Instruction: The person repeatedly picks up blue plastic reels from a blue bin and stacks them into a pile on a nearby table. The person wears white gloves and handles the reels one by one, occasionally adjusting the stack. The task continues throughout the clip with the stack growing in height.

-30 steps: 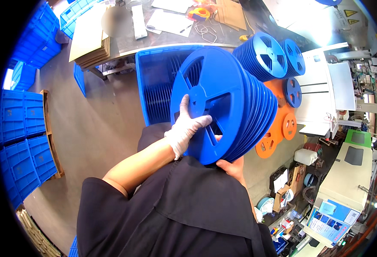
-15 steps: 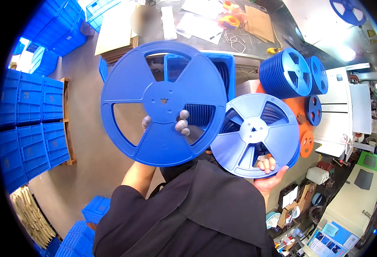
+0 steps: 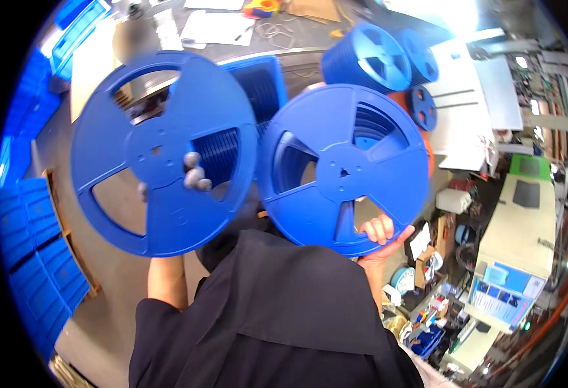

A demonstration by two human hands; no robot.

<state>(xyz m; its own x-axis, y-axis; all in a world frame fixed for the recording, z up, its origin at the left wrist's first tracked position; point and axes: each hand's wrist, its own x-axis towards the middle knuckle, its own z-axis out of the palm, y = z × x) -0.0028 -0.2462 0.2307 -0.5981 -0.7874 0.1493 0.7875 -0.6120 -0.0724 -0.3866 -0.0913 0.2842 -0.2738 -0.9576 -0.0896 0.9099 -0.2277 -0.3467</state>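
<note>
On the left, my left hand (image 3: pixel 195 173) is behind a large flat blue reel (image 3: pixel 174 149); its grey-covered fingertips come through the cutouts and grip the hub from the back. To the right, my right hand (image 3: pixel 379 233) clasps the lower rim of another blue reel (image 3: pixel 328 187), fingers through a cutout and thumb along the edge. Further reel layers show through that one's openings, so it looks like a stack. The two front discs face me, their rims close together. My left palm is hidden.
Beyond the reels stands a blue bin (image 3: pixel 277 76) with reels packed on edge. More stacked blue reels (image 3: pixel 382 58) and a small dark blue reel (image 3: pixel 422 108) are at the right. A grey table (image 3: pixel 297 35) carries papers. Blue crates (image 3: pixel 35 210) rise at the left.
The view has swung right, shifting the surroundings left. The right-hand reel stack has risen and turned, now level with the left reel. Both hands keep their grip.
</note>
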